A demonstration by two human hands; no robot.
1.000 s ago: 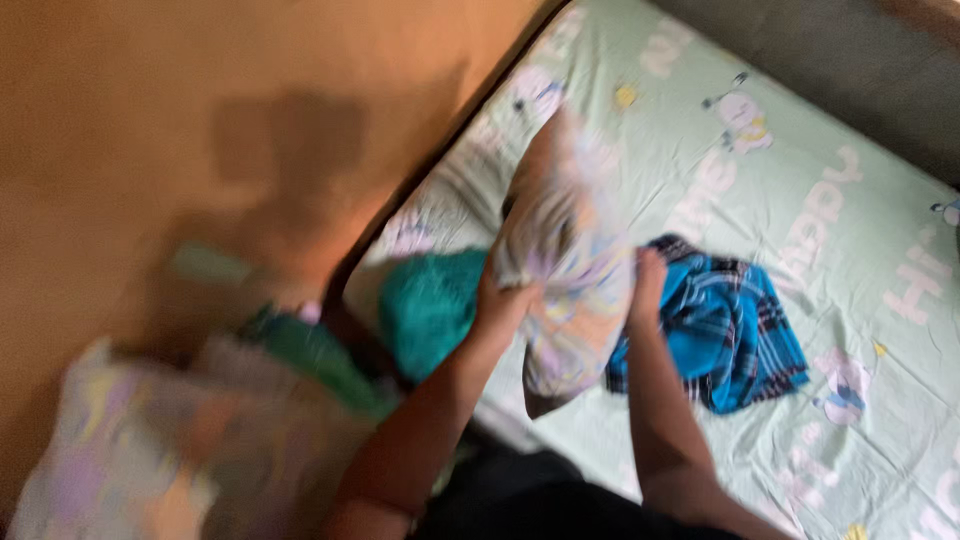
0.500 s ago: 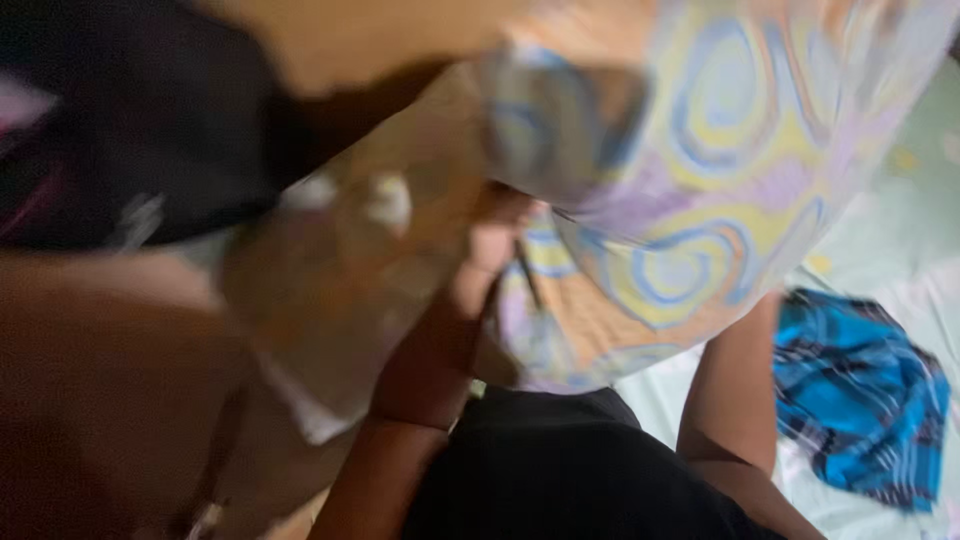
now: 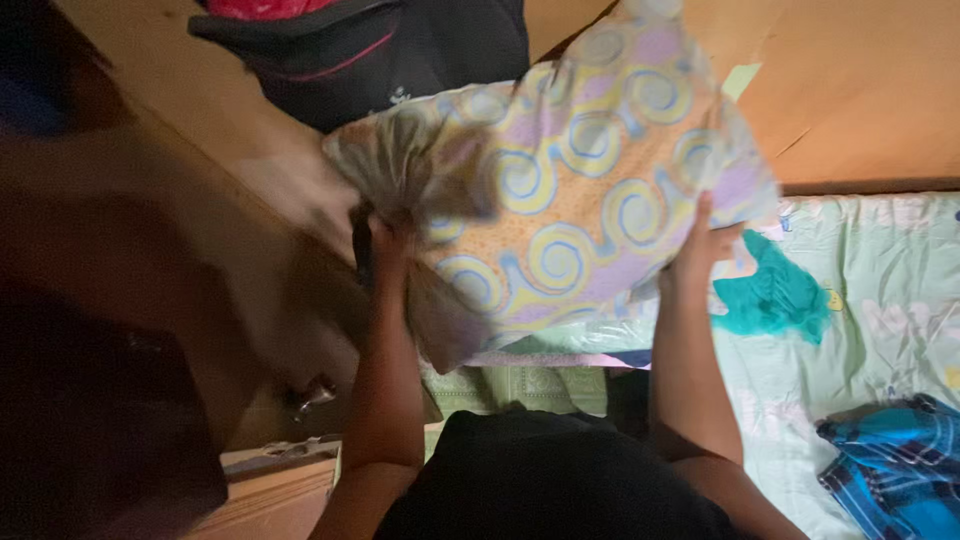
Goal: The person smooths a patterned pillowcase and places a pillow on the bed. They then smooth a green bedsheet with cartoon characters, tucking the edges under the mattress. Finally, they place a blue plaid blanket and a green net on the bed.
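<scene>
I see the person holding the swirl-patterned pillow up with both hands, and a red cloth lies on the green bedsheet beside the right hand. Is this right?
Not quite. The cloth on the green bedsheet beside the right hand is teal, not red, as the head view shows. The rest holds: the left hand and the right hand hold the swirl-patterned pillow up.

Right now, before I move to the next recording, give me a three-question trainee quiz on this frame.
1. True or false: both hands grip the swirl-patterned pillow.
2. Which lies nearer the right hand: A) teal cloth B) blue plaid cloth?
3. What covers the mattress?

Key: 1 true, with the left hand at the bunched end. 2 A. 3 a pale green printed bedsheet.
</scene>
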